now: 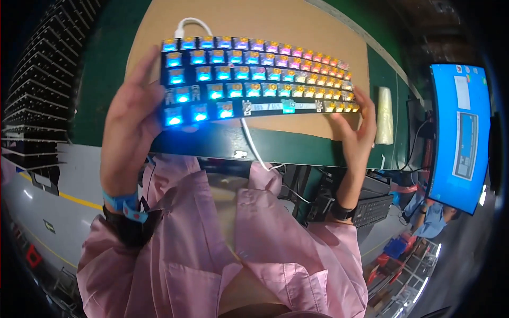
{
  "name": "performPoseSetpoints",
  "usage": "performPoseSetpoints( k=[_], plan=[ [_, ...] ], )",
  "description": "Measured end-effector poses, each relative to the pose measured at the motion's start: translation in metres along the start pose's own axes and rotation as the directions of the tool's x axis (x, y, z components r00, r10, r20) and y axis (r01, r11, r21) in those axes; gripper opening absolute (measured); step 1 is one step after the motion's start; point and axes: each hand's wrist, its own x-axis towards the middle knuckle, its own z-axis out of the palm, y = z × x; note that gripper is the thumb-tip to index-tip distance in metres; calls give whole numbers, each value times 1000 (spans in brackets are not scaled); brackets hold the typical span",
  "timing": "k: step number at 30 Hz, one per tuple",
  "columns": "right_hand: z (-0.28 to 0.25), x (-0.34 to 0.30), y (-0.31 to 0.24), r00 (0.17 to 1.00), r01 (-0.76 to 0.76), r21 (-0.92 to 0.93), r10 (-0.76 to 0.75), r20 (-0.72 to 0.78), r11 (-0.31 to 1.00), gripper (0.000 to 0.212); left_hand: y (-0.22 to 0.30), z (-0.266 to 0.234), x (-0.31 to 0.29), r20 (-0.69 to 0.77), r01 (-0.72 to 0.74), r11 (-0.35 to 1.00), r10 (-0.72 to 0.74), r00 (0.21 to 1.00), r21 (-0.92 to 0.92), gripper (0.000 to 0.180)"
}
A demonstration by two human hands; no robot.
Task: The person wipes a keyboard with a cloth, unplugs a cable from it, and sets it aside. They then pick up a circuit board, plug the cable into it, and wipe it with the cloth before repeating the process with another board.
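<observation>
Pink jacket [297, 238] fabric fills our view at 6 o'clock. Beyond it, near 10 o'clock, our left hand [130, 108] grasps one end of the keyboard [254, 69]; our right hand [358, 127], between 2 and 3, grasps the other, thumb by the lower edge. Both sets of fingers close on it, and it seems held up, at 12 o'clock, over cardboard [297, 21] on the green surface [212, 143].

As we judge it, the switches are seated and power is reaching them: rows glow from blue to amber, and a white cable [193, 20] joins the upper edge near 11. Left undone, as far as we can see, are the caps; every switch we can make out is bare.

Farther off, a yellowish roll [384, 116] stands between 2 and 3, a lit monitor [461, 153] at 3, and stacked black racks [53, 79] at 10.
</observation>
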Motion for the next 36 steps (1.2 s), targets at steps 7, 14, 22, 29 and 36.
performPoseSetpoints(
  k=[7,14,22,29,36],
  plan=[
    [2,0,-10,946,-68,172,119,-302,983,42,-1,9,7,59,-447,823,456,888,350,44],
    [-24,67,-21,937,-60,-45,41,-348,997,24,33,27,23,30,-407,508,598,801,759,14],
    [-19,125,0,962,-167,-592,261,76,789,69,33,4,58,37,-45,455,26,999,889,42],
    [-6,105,-20,1000,1,-738,-18,-15,675,60,24,-11,54,-71,63,91,81,994,994,36],
    [62,-13,-116,929,116,-93,-74,363,989,36,28,15,64,607,-538,-291,267,749,791,52]
  ],
)
